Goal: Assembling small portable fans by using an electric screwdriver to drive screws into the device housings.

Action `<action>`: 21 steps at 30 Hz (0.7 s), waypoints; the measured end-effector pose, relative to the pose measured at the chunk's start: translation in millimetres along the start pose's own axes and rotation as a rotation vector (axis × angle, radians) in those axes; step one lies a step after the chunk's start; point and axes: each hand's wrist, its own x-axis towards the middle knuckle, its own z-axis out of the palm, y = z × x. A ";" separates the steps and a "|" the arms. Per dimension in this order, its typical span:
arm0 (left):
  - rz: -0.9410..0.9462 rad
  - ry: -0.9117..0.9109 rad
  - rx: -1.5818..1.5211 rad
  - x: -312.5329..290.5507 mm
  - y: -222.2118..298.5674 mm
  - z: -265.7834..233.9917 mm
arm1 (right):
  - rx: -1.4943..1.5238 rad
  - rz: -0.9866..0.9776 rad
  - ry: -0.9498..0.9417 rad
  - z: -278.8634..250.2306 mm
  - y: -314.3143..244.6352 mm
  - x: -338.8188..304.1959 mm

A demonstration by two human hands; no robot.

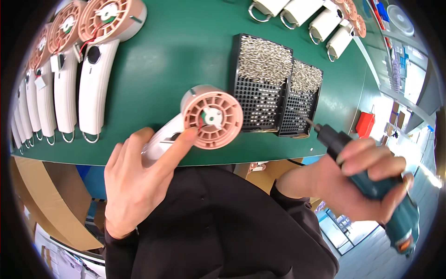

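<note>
My left hand point(139, 174) is closed around a white-handled handheld fan body point(213, 118), holding it near the front edge of the green table. Its round pink head faces up, with a white hub in the middle and a bit of green and red wire beside it. One fingertip presses against the pink rim. My right hand point(357, 179) grips a dark teal electric screwdriver point(367, 186) off the table's right front. The screwdriver's bit points up and left, close to the right-hand screw tray point(299, 123) but apart from the fan.
A larger black screw tray point(260, 109), heaped with silver screws at its far end, adjoins the smaller one. Several similar fan bodies point(100, 83) line the left, with more white handles point(302, 11) at the far right. A cardboard box point(55, 200) stands below the table's left edge.
</note>
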 end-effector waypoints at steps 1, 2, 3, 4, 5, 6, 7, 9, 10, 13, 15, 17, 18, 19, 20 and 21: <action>-0.003 0.003 -0.001 1.2 0.2 -1.2 | 0.085 -0.089 0.031 14.0 2.0 -2.5; 0.022 0.005 0.008 1.9 0.0 -2.2 | 0.126 -0.093 -0.068 20.9 -1.8 -1.1; 0.044 0.010 0.013 1.4 -1.6 -1.2 | 0.116 -0.107 -0.128 28.6 -1.7 -2.8; 0.063 0.017 0.021 1.1 -4.1 -0.1 | 0.106 -0.120 -0.187 34.6 -1.4 -4.7; 0.057 0.022 0.014 0.1 -5.7 1.7 | 0.079 -0.123 -0.261 33.6 -3.1 -5.4; 0.064 0.023 0.022 -0.3 -6.1 2.7 | 0.081 -0.123 -0.269 37.5 -2.8 -5.7; 0.070 0.024 0.030 -1.0 -7.6 4.0 | 0.089 -0.103 -0.299 42.0 -1.9 -6.4; 0.081 0.034 0.034 -2.8 -12.1 4.8 | 0.100 -0.081 -0.340 47.3 -1.3 -5.6; 0.100 0.028 0.045 -4.2 -13.8 4.1 | 0.089 -0.059 -0.405 47.1 -1.6 -3.7; 0.110 0.036 0.056 -5.7 -16.1 4.3 | 0.063 -0.076 -0.405 54.7 7.2 -9.2; 0.097 0.007 0.027 -5.0 -15.2 1.6 | 0.033 -0.065 -0.378 58.0 11.3 -10.6; 0.132 -0.031 0.057 -4.1 -16.2 0.7 | 0.025 -0.016 -0.341 63.8 15.9 -13.5; 0.132 -0.063 0.057 -5.7 -16.4 -2.2 | -0.001 -0.011 -0.332 67.7 17.9 -14.6; 0.168 -0.003 0.042 -4.5 -19.6 1.9 | -0.059 0.025 -0.314 71.7 25.2 -20.2; 0.180 -0.003 0.037 -2.7 -19.5 1.3 | -0.053 0.012 -0.313 72.9 28.9 -19.9; 0.182 -0.027 0.045 -5.4 -20.0 -0.9 | -0.033 0.001 -0.316 72.5 31.3 -17.2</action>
